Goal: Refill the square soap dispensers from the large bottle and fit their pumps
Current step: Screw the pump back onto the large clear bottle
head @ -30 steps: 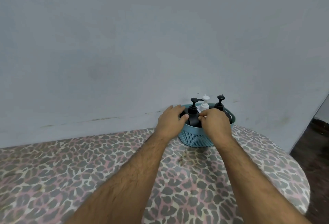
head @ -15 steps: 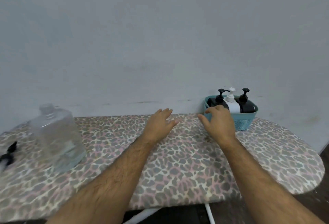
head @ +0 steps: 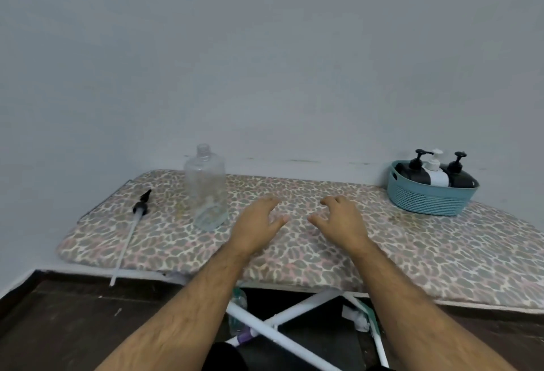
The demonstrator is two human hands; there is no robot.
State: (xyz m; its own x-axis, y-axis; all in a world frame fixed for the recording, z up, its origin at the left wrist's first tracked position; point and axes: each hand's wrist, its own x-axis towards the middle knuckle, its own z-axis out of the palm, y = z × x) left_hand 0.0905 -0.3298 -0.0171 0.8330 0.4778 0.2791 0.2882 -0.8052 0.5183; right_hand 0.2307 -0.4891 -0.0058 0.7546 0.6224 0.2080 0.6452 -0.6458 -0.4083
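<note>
Both hands, left (head: 259, 225) and right (head: 341, 220), hover loose-fingered and empty between clear bottle (head: 207, 188) and basket (head: 430, 194).

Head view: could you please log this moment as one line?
left hand: open, empty | right hand: open, empty | clear plastic bottle: upright, uncapped | black pump: lying loose | teal basket: three pumped dispensers

Clear big bottle (head: 206, 188) upright, capless; loose pump (head: 134, 227) lying left; 3 pumped dispensers (head: 435, 173) far right.

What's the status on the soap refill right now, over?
Left hand and right hand open, empty, over the board. Clear bottle uncapped, upright; its pump lies beside it. Three dispensers sit in the basket. Nothing blocking.
</note>
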